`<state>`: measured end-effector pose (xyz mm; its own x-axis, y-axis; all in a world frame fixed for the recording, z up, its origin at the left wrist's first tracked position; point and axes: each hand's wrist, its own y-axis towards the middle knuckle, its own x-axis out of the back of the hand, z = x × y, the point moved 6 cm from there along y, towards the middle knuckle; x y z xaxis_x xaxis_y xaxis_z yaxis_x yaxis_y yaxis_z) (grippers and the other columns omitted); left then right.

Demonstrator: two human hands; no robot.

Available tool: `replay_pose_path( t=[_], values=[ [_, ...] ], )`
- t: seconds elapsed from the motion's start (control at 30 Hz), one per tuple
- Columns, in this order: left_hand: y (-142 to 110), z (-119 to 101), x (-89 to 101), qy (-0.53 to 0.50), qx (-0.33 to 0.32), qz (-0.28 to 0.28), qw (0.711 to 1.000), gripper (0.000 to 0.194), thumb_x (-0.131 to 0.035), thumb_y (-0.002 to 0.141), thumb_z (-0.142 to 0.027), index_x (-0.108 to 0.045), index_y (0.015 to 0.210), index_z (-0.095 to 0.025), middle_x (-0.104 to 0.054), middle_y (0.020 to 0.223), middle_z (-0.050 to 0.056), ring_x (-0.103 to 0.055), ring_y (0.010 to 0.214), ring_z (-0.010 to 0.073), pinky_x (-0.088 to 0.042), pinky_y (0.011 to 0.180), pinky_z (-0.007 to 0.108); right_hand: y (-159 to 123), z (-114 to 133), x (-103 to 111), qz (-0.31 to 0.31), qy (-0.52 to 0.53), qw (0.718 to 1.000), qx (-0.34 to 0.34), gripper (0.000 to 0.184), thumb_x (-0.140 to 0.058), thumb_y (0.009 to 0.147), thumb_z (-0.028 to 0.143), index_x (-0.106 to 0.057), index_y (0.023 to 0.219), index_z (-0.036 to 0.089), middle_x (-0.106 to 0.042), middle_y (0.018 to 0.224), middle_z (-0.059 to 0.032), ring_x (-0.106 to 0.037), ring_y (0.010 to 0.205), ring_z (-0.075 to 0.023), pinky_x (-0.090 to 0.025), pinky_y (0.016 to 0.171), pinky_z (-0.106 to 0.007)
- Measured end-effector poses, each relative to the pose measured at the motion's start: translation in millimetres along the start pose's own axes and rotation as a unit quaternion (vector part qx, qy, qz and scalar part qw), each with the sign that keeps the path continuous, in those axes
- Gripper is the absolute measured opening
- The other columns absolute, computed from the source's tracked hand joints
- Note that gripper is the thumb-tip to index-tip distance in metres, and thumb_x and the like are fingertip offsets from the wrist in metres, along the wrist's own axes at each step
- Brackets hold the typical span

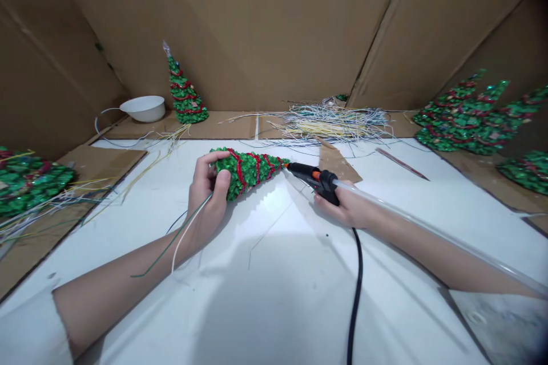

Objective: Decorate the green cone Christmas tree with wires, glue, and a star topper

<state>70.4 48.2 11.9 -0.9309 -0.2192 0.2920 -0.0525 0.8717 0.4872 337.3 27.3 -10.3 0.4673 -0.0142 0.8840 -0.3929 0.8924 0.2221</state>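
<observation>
My left hand [209, 188] is closed around the base end of a small green Christmas tree [252, 171] with red garland, which lies on its side with its tip to the right. Several thin wires [186, 234], green, white and dark, trail from its base past my wrist. In my right hand [349, 205] is a black glue gun [314, 177] with an orange nozzle. The nozzle is at the tree's tip; whether it touches cannot be made out. A long clear glue stick [411, 219] sticks out of the gun's back, and a black cord [356, 296] hangs below.
A white bowl [143, 108] and an upright tree [186, 94] stand at the back left. Bundled wires [338, 122] lie at the back, near a cardboard scrap [338, 162] and a thin pointed strip [402, 163]. More trees [466, 117] stand right; another [32, 182] lies left. Cardboard walls [257, 28] surround the table.
</observation>
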Motion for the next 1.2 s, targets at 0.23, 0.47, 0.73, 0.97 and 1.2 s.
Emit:
replay_pose_path(
  t=[0.23,0.47,0.73,0.97,1.2],
  values=[
    [0.3,6.4,0.4,-0.01,-0.029,0.001,1.0,0.031,-0.046,0.091,-0.041,-0.052,0.117,-0.025,-0.05,0.071,-0.001,-0.045,0.058,0.0135,-0.038,0.054,0.026,0.5,-2.2,-2.3,0.005,0.005,1.0,0.013,0.028,-0.044,0.087,0.045,-0.052,0.081,0.018,-0.047,0.057,0.0009,-0.043,0.052,-0.0136,-0.033,0.053,-0.026],
    [1.7,9.8,-1.2,-0.036,-0.046,0.017,0.998,0.034,-0.047,0.092,-0.042,-0.05,0.12,-0.024,-0.052,0.074,0.0,-0.048,0.059,0.0129,-0.042,0.054,0.026,1.3,-3.1,-1.6,0.015,-0.002,1.0,-0.001,0.031,-0.042,0.087,0.048,-0.05,0.082,0.018,-0.046,0.057,0.0012,-0.04,0.048,-0.0123,-0.031,0.049,-0.025],
    [1.3,7.2,-6.3,-0.052,-0.056,0.041,0.996,0.038,-0.044,0.093,-0.044,-0.048,0.125,-0.023,-0.054,0.095,0.004,-0.048,0.069,0.0133,-0.044,0.065,0.029,0.8,-1.9,0.0,0.014,0.001,1.0,-0.02,0.03,-0.042,0.087,0.047,-0.048,0.078,0.019,-0.044,0.056,0.0013,-0.039,0.047,-0.0117,-0.029,0.047,-0.025],
    [0.4,8.6,-7.8,-0.06,-0.049,0.061,0.995,0.039,-0.047,0.092,-0.044,-0.045,0.126,-0.027,-0.053,0.112,0.008,-0.054,0.082,0.0173,-0.049,0.075,0.035,2.5,-1.4,0.3,0.01,-0.002,1.0,-0.006,0.027,-0.043,0.086,0.045,-0.046,0.078,0.019,-0.044,0.057,0.0018,-0.037,0.047,-0.0108,-0.028,0.046,-0.025],
    [0.8,7.6,-8.1,-0.069,-0.046,0.065,0.994,0.036,-0.047,0.092,-0.043,-0.046,0.125,-0.029,-0.054,0.099,0.006,-0.053,0.073,0.0164,-0.049,0.067,0.034,1.2,-1.6,0.8,0.01,0.007,1.0,-0.019,0.029,-0.042,0.086,0.047,-0.043,0.074,0.02,-0.043,0.056,0.0017,-0.039,0.048,-0.0117,-0.029,0.047,-0.025]
  ],
)
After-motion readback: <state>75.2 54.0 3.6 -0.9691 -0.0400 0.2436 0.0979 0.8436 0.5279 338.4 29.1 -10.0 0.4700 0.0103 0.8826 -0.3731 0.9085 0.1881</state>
